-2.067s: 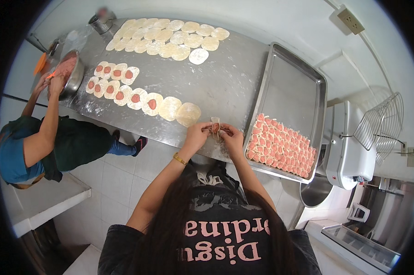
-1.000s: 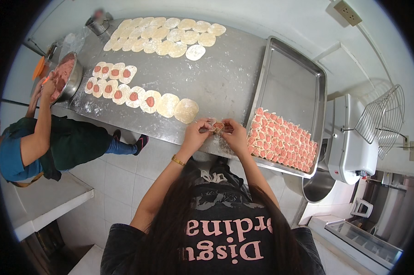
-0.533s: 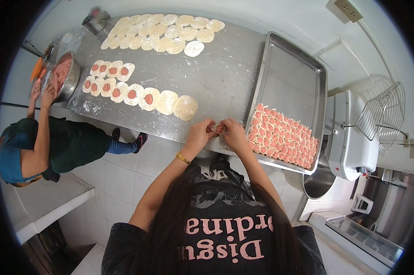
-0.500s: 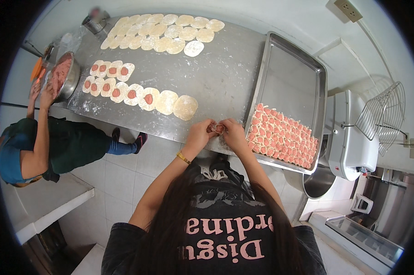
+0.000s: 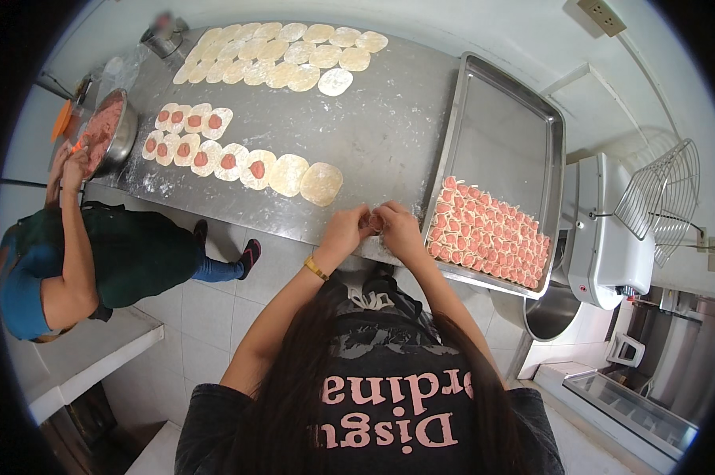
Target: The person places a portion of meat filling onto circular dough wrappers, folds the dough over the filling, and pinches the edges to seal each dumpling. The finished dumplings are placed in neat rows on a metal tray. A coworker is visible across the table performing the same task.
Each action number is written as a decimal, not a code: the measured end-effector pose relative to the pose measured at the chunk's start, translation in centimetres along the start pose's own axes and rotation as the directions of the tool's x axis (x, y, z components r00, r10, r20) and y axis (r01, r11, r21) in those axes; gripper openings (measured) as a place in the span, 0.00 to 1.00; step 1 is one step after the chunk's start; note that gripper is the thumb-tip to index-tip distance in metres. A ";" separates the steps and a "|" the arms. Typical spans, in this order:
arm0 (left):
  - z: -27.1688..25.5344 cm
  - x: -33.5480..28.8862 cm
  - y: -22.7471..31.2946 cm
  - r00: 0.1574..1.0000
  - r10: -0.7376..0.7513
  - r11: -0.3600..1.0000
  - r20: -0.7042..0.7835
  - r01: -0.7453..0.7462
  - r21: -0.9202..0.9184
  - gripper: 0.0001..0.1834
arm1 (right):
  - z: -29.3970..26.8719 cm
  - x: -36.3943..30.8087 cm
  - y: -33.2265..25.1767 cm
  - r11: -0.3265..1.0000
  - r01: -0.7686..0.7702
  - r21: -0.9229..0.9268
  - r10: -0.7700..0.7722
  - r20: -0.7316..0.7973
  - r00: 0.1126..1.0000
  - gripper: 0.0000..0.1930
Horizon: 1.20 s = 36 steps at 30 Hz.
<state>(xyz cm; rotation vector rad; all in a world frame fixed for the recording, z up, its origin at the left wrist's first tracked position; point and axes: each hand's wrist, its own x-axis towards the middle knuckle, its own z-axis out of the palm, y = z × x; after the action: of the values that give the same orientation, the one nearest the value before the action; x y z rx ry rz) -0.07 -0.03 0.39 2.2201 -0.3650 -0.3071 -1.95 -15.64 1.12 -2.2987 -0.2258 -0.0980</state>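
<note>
At the near edge of the steel table, my left hand (image 5: 347, 230) and my right hand (image 5: 399, 229) meet with curled fingers around a small meat-filled dumpling (image 5: 376, 224). The fingers cover most of it. To the right, a deep metal tray (image 5: 504, 111) carries tightly packed open-topped dumplings (image 5: 492, 233) with pink meat showing, in its near part. Left of my hands lie two bare round wrappers; the closer is a floured wrapper (image 5: 321, 184). Beyond them runs a row of wrappers with dabs of pink filling (image 5: 228, 161).
Overlapping wrappers (image 5: 272, 52) cover the table's far side. At the left a co-worker's hand (image 5: 74, 168) holds an orange-handled tool in a bowl of minced meat (image 5: 120, 141). A white machine (image 5: 599, 229) with a wire guard (image 5: 662, 190) stands right of the tray.
My hands stay in nearly the same place, and the fingers have closed further over the dumpling. The co-worker's arms and body have shifted slightly at the bowl.
</note>
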 end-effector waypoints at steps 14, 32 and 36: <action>-0.4 0.0 0.1 0.999 -0.004 0.986 -0.037 -0.002 -0.166 0.12 | 0.1 0.0 0.8 0.997 -0.019 -0.080 0.018 -0.017 1.000 0.12; 0.1 0.4 -0.4 0.999 0.045 0.996 -0.016 -0.046 -0.082 0.10 | 0.1 0.3 0.4 0.998 -0.051 0.036 0.052 -0.006 0.999 0.15; 0.2 0.5 -0.4 0.998 0.047 0.998 -0.036 -0.048 -0.043 0.10 | -0.1 0.4 0.3 0.999 -0.051 -0.012 0.052 0.032 0.998 0.15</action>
<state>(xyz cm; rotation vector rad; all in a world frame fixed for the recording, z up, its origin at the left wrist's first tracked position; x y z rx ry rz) 0.39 -0.12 -0.08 2.1681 -0.3879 -0.2476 -1.49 -15.83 1.01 -2.3165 -0.1826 -0.0362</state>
